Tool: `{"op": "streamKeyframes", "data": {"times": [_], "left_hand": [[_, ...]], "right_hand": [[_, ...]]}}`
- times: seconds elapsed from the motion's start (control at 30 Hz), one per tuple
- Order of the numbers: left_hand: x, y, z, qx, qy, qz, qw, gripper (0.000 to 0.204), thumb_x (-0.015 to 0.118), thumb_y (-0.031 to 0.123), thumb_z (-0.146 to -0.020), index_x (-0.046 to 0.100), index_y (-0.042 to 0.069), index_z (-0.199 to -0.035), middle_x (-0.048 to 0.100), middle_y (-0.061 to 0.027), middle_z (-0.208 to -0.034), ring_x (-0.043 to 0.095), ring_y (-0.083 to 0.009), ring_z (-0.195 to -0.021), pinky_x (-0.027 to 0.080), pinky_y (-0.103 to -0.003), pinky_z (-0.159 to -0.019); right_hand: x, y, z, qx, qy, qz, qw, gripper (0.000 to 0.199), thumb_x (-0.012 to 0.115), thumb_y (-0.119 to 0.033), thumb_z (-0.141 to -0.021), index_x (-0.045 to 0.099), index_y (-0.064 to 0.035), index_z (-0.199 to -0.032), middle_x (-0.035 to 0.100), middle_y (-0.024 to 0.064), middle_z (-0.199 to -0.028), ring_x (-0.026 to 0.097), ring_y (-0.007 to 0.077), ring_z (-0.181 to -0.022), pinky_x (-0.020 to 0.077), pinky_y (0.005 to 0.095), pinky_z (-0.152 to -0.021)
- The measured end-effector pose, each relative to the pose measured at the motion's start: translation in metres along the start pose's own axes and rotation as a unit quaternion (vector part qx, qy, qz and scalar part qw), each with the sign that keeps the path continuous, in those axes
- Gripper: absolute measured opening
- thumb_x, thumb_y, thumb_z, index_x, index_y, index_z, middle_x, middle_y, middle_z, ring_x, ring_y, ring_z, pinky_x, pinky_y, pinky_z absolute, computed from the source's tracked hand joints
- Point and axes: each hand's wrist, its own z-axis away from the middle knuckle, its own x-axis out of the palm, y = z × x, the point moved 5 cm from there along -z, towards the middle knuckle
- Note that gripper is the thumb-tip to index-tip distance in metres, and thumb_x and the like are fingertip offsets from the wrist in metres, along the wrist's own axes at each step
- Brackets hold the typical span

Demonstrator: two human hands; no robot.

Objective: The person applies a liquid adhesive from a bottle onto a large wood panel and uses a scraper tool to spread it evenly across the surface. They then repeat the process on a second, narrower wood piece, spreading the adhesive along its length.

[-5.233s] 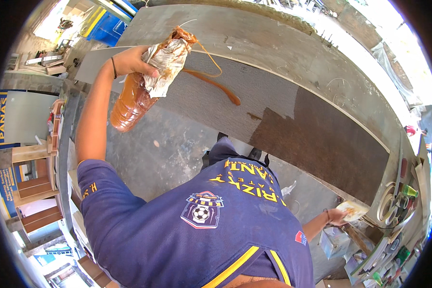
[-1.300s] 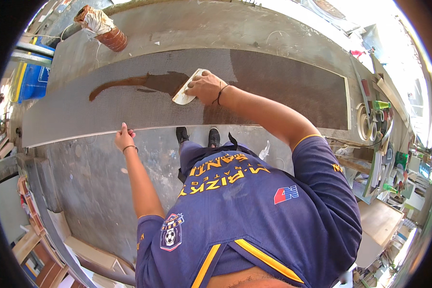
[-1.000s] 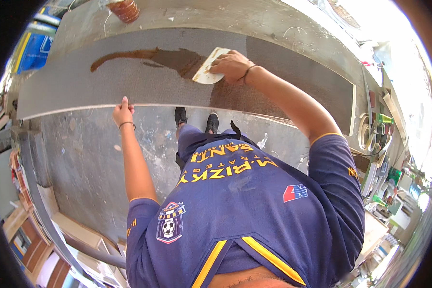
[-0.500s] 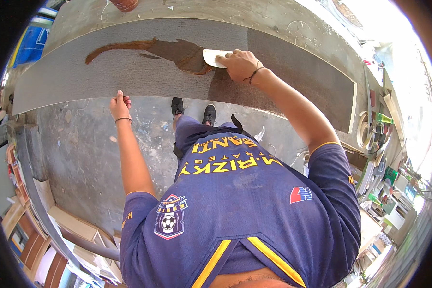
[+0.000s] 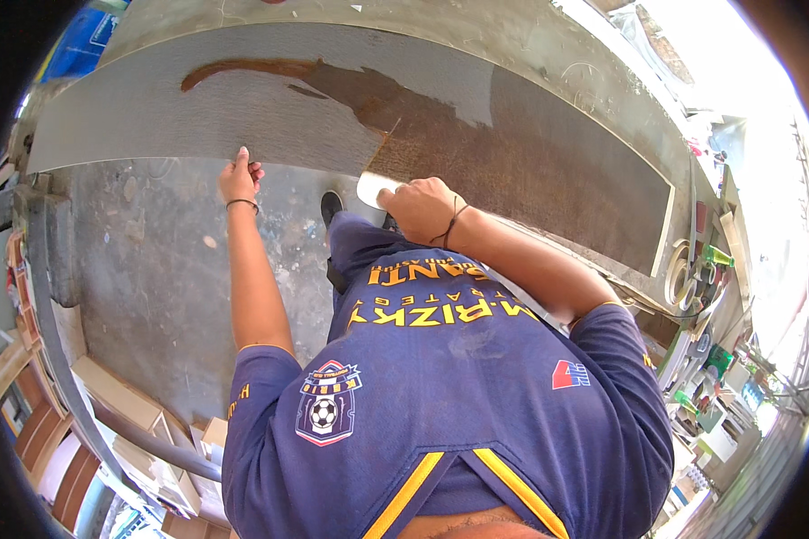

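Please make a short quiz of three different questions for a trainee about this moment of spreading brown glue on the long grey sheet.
1. True or false: the left hand rests at the near edge of the grey sheet.
2. What does the right hand hold? A) pale flat spreader B) brush C) roller
3. Which end of the sheet is fully coated with brown glue: the person's left or right?

Key: 1 true; 2 A, the spreader; 3 right.

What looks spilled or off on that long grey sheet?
A brown liquid lies on the grey sheet, a thin streak running left from an uneven patch. The right hand holds a pale spreader at its near edge.
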Motion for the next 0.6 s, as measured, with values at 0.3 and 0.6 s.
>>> {"op": "streamKeyframes", "data": {"times": [0.3, 0.6], "left_hand": [[0.006, 0.008, 0.002, -0.012, -0.049, -0.005, 0.999, 0.031, 0.059, 0.032, -0.084, 0.053, 0.003, -0.079, 0.062, -0.0075, -0.067, 0.054, -0.009, -0.049, 0.033, -0.02, -0.036], [-0.012, 0.003, -0.003, -0.053, -0.096, 0.01, 0.994, 0.03, 0.062, 0.033, -0.082, 0.054, 0.004, -0.08, 0.063, -0.0057, -0.07, 0.05, -0.0059, -0.047, 0.031, -0.019, -0.036]], "right_hand": [[-0.044, 0.067, -0.088, 0.09, 0.026, 0.117, 0.989, 0.02, 0.053, -0.015, -0.075, 0.062, -0.0064, -0.09, 0.065, 0.0157, -0.076, 0.065, 0.0308, -0.071, 0.0522, 0.0396, -0.06], [-0.076, -0.007, -0.095, 0.098, 0.044, 0.053, 0.993, 0.019, 0.047, -0.013, -0.077, 0.058, -0.003, -0.09, 0.064, 0.0166, -0.075, 0.064, 0.0316, -0.073, 0.0516, 0.0418, -0.06]]}}
